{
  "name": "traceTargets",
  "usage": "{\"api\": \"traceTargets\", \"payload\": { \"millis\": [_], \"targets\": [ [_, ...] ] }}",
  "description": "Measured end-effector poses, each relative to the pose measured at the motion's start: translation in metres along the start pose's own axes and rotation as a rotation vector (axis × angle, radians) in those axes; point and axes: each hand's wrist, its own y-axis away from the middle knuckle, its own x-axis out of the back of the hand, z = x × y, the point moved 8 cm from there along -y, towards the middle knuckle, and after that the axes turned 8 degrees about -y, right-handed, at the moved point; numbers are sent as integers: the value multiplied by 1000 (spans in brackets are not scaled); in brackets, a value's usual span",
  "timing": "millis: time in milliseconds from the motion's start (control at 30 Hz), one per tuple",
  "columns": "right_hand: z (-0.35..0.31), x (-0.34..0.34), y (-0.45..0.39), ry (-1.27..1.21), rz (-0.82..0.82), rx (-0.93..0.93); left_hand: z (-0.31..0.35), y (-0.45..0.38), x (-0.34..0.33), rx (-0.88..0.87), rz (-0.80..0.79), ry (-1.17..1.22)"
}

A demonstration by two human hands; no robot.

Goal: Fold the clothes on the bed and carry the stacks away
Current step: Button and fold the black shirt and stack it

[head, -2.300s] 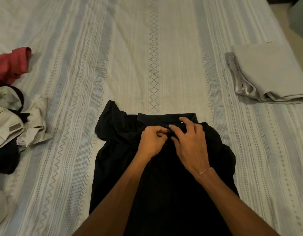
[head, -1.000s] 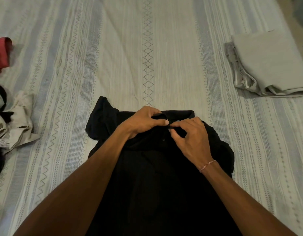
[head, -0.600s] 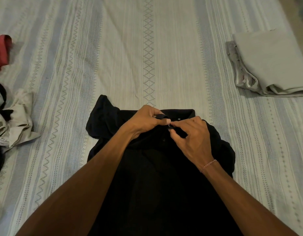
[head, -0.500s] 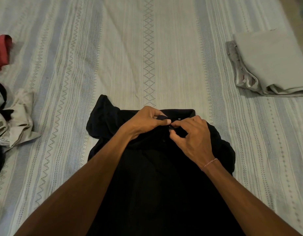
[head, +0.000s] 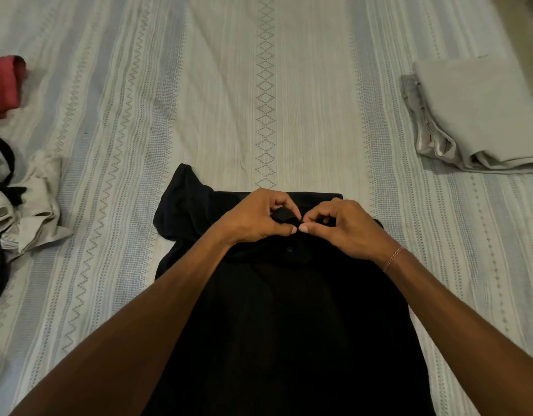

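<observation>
A black collared shirt (head: 283, 319) lies flat on the striped bedspread (head: 259, 85), collar away from me. My left hand (head: 253, 219) pinches a fold of the black placket just below the collar. My right hand (head: 346, 228) pinches the opposite edge, thumb tip against the left thumb. A small dark button shows just below the hands. A folded beige stack (head: 475, 115) sits at the right of the bed.
A heap of unfolded clothes, cream and black (head: 16, 211), lies at the left edge. Above it sits a red garment (head: 4, 85). Bare bedspread spans the middle beyond the shirt.
Both hands moved up from the middle of the placket to just under the collar. Over the last second they stayed there, fingertips working together on the fabric.
</observation>
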Motion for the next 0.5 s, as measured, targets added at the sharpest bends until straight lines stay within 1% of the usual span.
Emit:
{"api": "traceTargets", "payload": {
  "millis": [67,167,300,400,500],
  "targets": [
    [1,-1,-3,3,-54,-23,0,1,-1,-7,12,0],
    [5,-7,-5,-68,-159,-69,0,4,-3,3,4,65],
    [6,-14,-6,-98,-255,-96,0,6,-3,16,2,121],
    [5,-17,-5,-27,-300,-86,-3,7,-5,26,-9,176],
    [6,-17,-5,41,-301,-76,-5,8,-5,31,-29,211]
  ]
}}
